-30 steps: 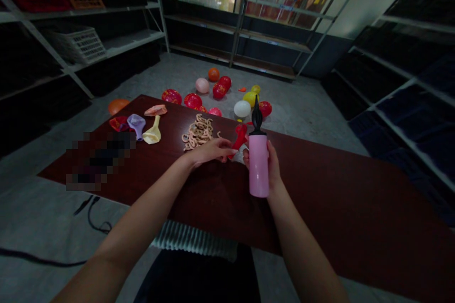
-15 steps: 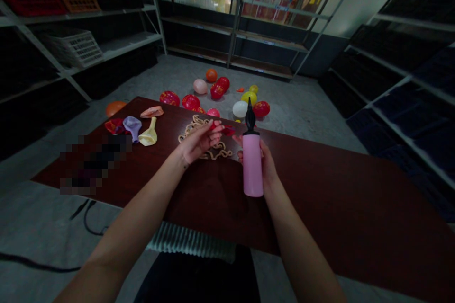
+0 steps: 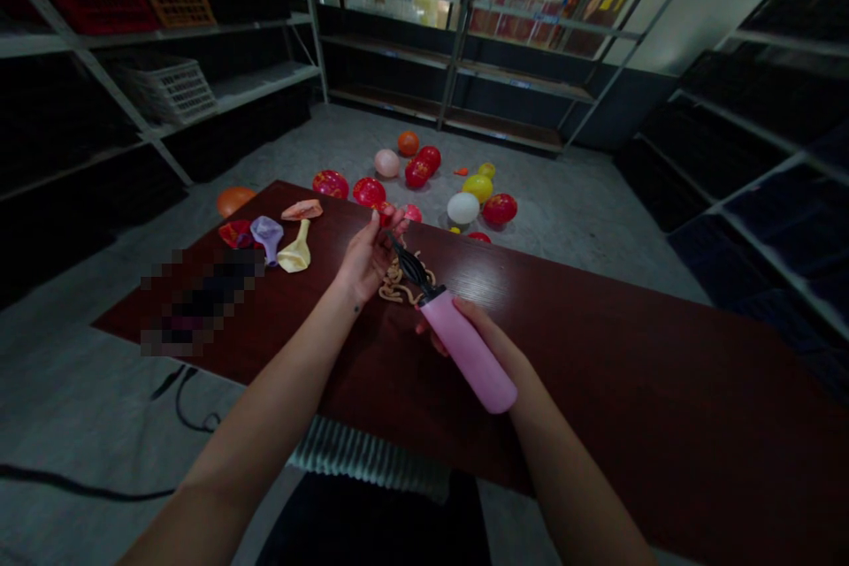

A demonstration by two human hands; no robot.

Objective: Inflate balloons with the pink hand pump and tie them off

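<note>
Left hand: the left hand (image 3: 363, 258) is raised over the table, palm turned toward the person, fingertips (image 3: 391, 219) pinched together on a limp red balloon (image 3: 383, 211).
Right hand: the right hand (image 3: 489, 334) is wrapped around the pink body of the pump, fingers closed under it.
Pump: the pump (image 3: 468, 352) is held above the table and tilted, its base toward the person and its black nozzle (image 3: 409, 266) pointing up and left, with the tip just below the left fingertips.
Red balloon: at the left fingertips, just above the nozzle tip; whether the two touch cannot be made out.
Table: a dark red-brown table (image 3: 597, 345) runs across the view under both hands.
Pale loops: a small heap of pale loops (image 3: 398, 286) lies on the table under the nozzle.
Flat balloons: purple (image 3: 269, 235), yellow (image 3: 296, 253), peach (image 3: 302, 210) and red (image 3: 234, 233) flat balloons lie together at the far left of the table.
Floor: blown-up balloons (image 3: 462, 207) are scattered on the grey floor beyond the table.
Surroundings: metal shelves (image 3: 218, 84) line the walls.
</note>
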